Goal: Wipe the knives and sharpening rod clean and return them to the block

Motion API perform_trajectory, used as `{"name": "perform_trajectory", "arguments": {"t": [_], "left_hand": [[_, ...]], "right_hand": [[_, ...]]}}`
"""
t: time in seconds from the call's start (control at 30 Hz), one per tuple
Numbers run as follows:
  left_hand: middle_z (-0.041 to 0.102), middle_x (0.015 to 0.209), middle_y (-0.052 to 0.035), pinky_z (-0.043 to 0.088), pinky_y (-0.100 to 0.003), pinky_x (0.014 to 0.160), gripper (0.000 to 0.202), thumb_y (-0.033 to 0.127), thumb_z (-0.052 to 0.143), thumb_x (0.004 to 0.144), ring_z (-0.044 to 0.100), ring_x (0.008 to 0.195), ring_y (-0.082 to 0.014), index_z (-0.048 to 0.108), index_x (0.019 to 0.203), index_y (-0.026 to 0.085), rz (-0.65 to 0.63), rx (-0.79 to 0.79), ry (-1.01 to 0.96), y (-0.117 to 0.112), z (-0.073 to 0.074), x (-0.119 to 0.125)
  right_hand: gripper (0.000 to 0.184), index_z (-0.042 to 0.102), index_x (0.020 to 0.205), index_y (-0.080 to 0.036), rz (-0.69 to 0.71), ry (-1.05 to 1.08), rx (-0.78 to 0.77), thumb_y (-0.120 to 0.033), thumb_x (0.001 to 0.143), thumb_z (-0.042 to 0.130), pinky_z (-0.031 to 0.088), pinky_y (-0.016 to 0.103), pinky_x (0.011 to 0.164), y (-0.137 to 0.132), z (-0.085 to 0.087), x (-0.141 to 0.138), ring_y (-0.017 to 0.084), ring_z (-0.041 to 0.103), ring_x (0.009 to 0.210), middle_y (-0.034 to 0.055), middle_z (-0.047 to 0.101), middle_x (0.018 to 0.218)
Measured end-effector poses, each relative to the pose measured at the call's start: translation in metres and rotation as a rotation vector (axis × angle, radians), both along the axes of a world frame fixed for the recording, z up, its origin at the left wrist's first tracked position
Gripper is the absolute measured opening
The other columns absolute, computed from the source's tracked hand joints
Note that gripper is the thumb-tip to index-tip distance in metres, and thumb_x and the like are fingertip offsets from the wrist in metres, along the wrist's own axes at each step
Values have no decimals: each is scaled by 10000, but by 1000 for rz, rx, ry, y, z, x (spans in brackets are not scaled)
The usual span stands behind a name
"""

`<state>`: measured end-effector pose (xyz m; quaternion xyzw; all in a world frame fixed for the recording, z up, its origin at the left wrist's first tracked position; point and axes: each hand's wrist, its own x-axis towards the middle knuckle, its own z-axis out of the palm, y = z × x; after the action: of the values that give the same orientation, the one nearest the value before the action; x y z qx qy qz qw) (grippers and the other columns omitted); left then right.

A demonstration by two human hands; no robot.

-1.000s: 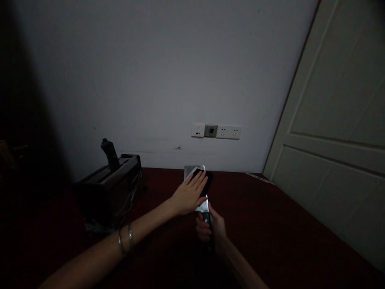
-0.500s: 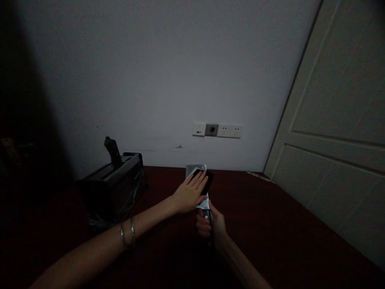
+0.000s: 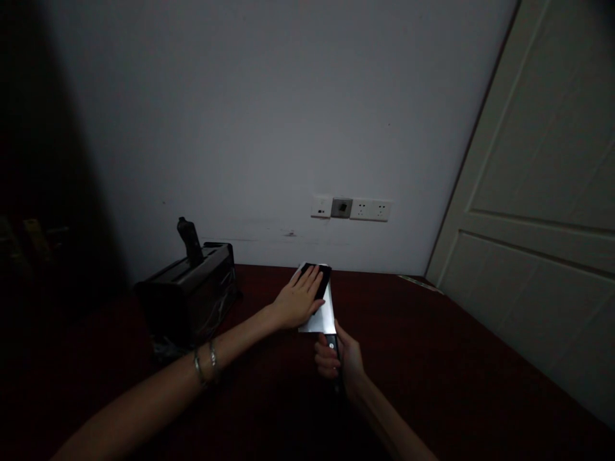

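A broad steel cleaver (image 3: 323, 315) lies over the dark red table (image 3: 432, 358), blade pointing away from me. My right hand (image 3: 336, 362) is closed round its dark handle. My left hand (image 3: 298, 299) lies flat, fingers stretched out, pressing a black cloth or pad (image 3: 319, 278) onto the far part of the blade. Two thin bracelets sit on my left wrist.
A dark knife block (image 3: 189, 294) with one black handle (image 3: 189, 240) sticking up stands at the left against the white wall. A row of wall sockets (image 3: 350, 209) sits above the table. A pale door (image 3: 542, 211) closes the right side. The room is dim.
The left hand and black pad have slid left and slightly farther along the blade. More bare steel shows between the two hands. The right hand has kept its grip.
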<state>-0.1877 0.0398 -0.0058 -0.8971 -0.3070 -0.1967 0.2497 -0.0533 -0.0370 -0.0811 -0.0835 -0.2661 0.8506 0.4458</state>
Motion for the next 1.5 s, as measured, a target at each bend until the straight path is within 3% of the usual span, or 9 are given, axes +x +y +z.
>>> {"name": "perform_trajectory", "arguments": {"t": [0.17,0.43,0.67,0.93,1.07,1.17,1.27,1.5], "left_hand": [[198,1432,-177,177,-407,1060,592,424,210,912,134,1335,-240,218,1364,42,89,-5,-47,27,12,-12],[204,1436,-152,108,-380,1081,609,457,246,900,89,1343,-223,225,1364,63,-42,28,70,-7,-2,-21],[176,1438,-168,151,-397,1067,608,449,211,908,113,1339,-232,207,1368,52,63,-8,31,13,10,-33],[154,1453,-129,143,-363,1082,602,459,246,902,78,1344,-206,175,1381,102,-215,-161,121,-32,-5,-25],[174,1453,-113,185,-367,1074,488,354,165,934,108,1341,-181,248,1353,120,-96,-245,-55,-23,-1,-20],[177,1451,-123,181,-375,1075,487,359,216,928,110,1341,-193,275,1339,104,-24,-199,-130,-4,7,-18],[160,1453,-133,162,-384,1075,522,355,246,921,90,1343,-208,204,1369,90,7,-116,-106,6,13,-18],[140,1463,-93,116,-346,1083,554,381,261,913,64,1347,-195,141,1392,130,-130,-55,122,-26,-2,-13]], "right_hand": [[399,516,600,-138,57,0,4,-503,761,525,166,148,293,-2,-1,-3,29,121,327,-93,280,412],[379,537,622,-124,26,27,-3,-475,765,532,163,146,297,-2,1,-1,25,123,329,-94,284,416],[424,500,606,-145,131,-37,15,-527,789,474,155,153,306,-4,-3,-7,32,126,326,-90,297,413],[453,520,609,-125,48,12,15,-519,816,436,137,139,295,2,1,3,21,111,325,-94,272,408],[405,529,613,-126,63,37,14,-494,781,506,159,139,292,-1,3,0,21,136,324,-88,301,414],[374,535,608,-127,114,37,26,-472,749,559,171,143,289,-4,3,-4,22,152,320,-86,314,411],[375,537,605,-127,132,29,32,-474,747,559,173,145,289,-5,3,-5,23,159,318,-82,322,410],[354,554,619,-123,57,36,18,-455,742,562,181,144,291,1,6,6,24,146,320,-88,309,411]]}}
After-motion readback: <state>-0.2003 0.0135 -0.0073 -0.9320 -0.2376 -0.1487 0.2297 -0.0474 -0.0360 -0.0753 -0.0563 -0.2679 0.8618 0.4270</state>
